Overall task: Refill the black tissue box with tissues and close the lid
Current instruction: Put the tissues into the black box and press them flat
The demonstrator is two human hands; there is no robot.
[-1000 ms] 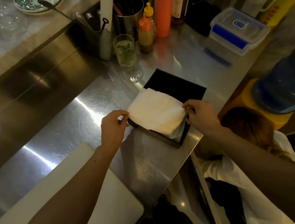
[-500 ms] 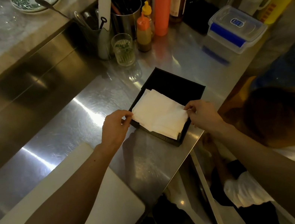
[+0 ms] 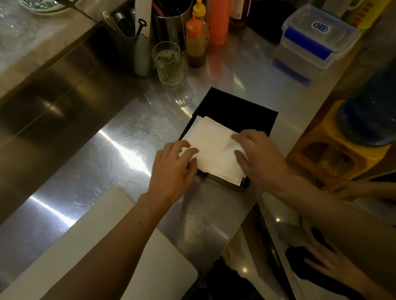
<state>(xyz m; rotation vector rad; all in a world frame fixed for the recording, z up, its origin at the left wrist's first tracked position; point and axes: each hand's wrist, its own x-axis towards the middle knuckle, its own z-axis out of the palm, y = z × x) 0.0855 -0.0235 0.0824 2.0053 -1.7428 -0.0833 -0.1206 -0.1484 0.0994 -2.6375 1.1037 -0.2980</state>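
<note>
Here, black tissue box: it stands open on the steel counter, close to the near edge of the counter, with one corner turned toward the person.
Tissues: a white folded stack lies in the near part of the box. Its near corner sticks out a little over the rim of the box.
Left hand: it lies on the left edge of the stack, palm down, with the fingers lightly bent and pressing the paper. A small bunch of tissue shows between the fingers.
Right hand: it lies on the right side of the stack, palm down, with the fingers nearly straight and pressing on the paper.
White board: it lies flat on the counter under the left forearm, near the box but apart from it.
Glass: it stands upright behind the box, well apart from it.
Sauce bottles: an orange one and smaller ones stand just beside the glass, to its right.
Plastic container: it is clear with blue clips and its lid is on; it stands on the far right of the counter.
Blue water jug: it is off the counter, on the right.
Another person's hand: it shows low on the right, below the counter edge.
</note>
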